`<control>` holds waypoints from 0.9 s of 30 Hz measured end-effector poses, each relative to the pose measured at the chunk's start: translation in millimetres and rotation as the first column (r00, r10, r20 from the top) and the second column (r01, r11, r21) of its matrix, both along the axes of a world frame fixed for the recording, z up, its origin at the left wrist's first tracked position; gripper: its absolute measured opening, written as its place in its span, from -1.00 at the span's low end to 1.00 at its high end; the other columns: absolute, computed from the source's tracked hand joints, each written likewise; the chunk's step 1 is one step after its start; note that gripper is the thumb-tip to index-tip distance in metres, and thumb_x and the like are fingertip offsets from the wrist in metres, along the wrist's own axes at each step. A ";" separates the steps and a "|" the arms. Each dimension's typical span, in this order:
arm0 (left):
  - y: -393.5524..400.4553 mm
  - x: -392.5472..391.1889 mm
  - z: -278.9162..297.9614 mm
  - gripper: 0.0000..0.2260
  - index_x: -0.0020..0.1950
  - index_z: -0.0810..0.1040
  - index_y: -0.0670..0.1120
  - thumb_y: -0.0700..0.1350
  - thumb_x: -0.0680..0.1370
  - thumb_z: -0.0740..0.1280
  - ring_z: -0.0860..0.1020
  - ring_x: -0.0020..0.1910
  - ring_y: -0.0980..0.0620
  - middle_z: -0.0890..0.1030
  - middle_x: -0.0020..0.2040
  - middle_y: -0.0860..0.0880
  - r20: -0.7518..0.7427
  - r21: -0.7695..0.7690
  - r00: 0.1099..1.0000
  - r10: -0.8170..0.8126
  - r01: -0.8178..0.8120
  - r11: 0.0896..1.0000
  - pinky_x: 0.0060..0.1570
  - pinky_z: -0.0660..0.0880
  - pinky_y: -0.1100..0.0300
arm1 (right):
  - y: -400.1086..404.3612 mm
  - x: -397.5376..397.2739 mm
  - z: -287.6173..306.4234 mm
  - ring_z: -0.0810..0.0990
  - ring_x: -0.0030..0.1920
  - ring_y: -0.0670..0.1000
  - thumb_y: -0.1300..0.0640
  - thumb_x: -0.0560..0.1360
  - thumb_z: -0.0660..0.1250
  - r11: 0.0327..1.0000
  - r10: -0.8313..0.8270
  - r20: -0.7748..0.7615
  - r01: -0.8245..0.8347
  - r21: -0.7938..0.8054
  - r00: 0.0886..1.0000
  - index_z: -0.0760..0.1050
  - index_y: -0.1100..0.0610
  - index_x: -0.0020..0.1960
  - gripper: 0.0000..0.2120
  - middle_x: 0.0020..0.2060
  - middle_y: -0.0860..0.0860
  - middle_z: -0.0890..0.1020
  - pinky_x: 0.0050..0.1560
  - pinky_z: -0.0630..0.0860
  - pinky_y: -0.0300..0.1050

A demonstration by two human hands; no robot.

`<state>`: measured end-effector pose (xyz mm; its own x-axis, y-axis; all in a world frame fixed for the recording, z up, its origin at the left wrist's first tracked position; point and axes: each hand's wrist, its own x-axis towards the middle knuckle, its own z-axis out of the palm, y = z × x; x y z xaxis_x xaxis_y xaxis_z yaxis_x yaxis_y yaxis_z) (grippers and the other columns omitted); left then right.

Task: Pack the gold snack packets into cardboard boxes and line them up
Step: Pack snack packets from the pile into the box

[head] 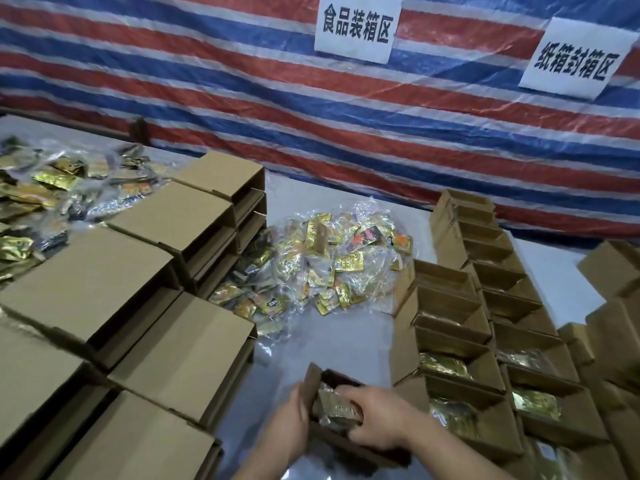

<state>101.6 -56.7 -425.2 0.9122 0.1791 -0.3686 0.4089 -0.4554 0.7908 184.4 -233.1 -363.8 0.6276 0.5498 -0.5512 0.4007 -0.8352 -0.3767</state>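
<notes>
In the head view, an open cardboard box [346,424] is steadied at the near edge by the left hand [291,420], while gold packets [337,403] are pressed into it under the right hand [377,420], fingers curled. Filled boxes [485,403] are lined up at the right; the farther ones appear unfilled. A loose packet pile [329,261] remains, so much seems left.

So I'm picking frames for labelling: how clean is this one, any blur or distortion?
Head view: both hands, left and right, and the box they hold are motion-blurred; wide-angle bending curves the box rows; lighting dim and flat; wall signs readable.
</notes>
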 end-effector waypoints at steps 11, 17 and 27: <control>-5.6 -5.2 17.5 -0.82 0.03 0.44 -0.04 -0.07 0.65 0.06 0.58 0.08 -0.15 0.63 0.06 -0.13 -0.112 0.281 0.983 -0.144 0.171 0.944 -0.04 0.45 0.09 | 3.3 -15.1 -60.0 0.40 0.42 0.06 -0.24 0.46 0.35 0.974 -0.196 -0.178 0.170 -0.153 0.964 0.19 0.02 0.54 -0.23 0.43 0.02 0.42 0.41 0.32 -0.13; -6.7 -1.9 18.5 -0.79 0.17 0.34 -0.04 0.03 0.61 0.08 0.56 0.12 -0.19 0.60 0.13 -0.13 -0.118 0.302 0.974 -0.192 0.220 0.928 0.02 0.48 0.03 | -0.5 -12.2 -53.4 0.59 0.15 0.10 -0.05 0.55 0.22 0.950 -0.306 -0.140 0.291 -0.116 0.942 0.57 0.08 0.12 -0.71 0.13 0.08 0.65 0.09 0.47 -0.16; -24.9 12.5 14.6 -0.62 0.39 0.21 0.01 -0.14 0.57 0.06 0.52 0.22 -0.18 0.57 0.21 -0.14 -0.218 0.237 0.959 -0.181 0.232 0.943 0.16 0.45 0.02 | 6.3 -14.5 -58.7 0.30 0.49 0.10 -0.19 0.63 -0.02 0.900 -0.403 -0.262 0.327 -0.289 0.877 0.32 0.09 0.50 -0.43 0.52 0.13 0.31 0.43 0.21 -0.08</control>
<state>114.1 -81.6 -410.7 0.8566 0.1060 -0.5050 0.4147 -0.7238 0.5514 169.9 -226.8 -422.5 0.5360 0.1494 -0.8309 -0.0548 -0.9760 -0.2108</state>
